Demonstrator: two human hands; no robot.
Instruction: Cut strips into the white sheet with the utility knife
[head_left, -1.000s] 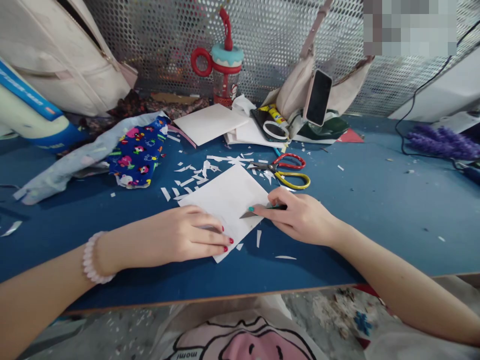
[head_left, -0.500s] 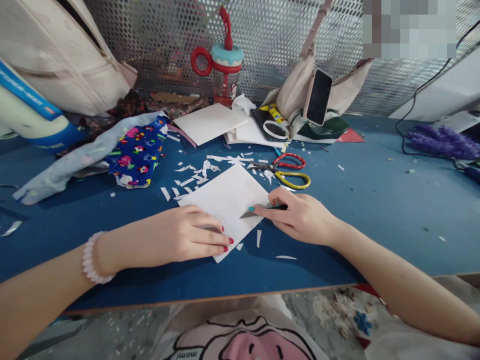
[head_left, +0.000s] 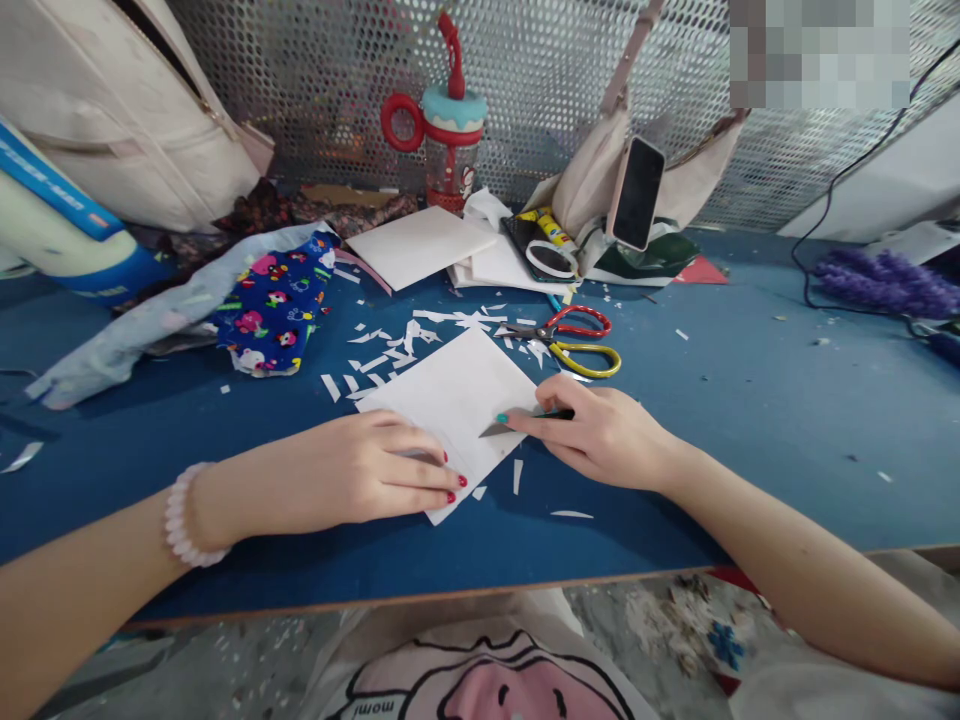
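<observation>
A white sheet of paper (head_left: 457,385) lies slantwise on the blue table (head_left: 322,570). My left hand (head_left: 375,468) rests flat on its lower left part, fingers stretched out. In my right hand (head_left: 600,430) is a craft knife (head_left: 501,428), gripped between thumb and fingers, its blade low over the right half of the paper. Whether the tip touches the sheet I cannot tell. White paper scraps (head_left: 405,345) lie around the sheet. Just beyond its right corner are scissors (head_left: 555,335) with one red and one yellow handle.
Behind the paper stand a folded white card (head_left: 420,245), a red-handled cup (head_left: 452,150) and a propped phone (head_left: 636,195). A patterned blue cloth (head_left: 274,305) is at the left, near a pale backpack (head_left: 135,120). Purple flowers (head_left: 889,283) lie at the far right.
</observation>
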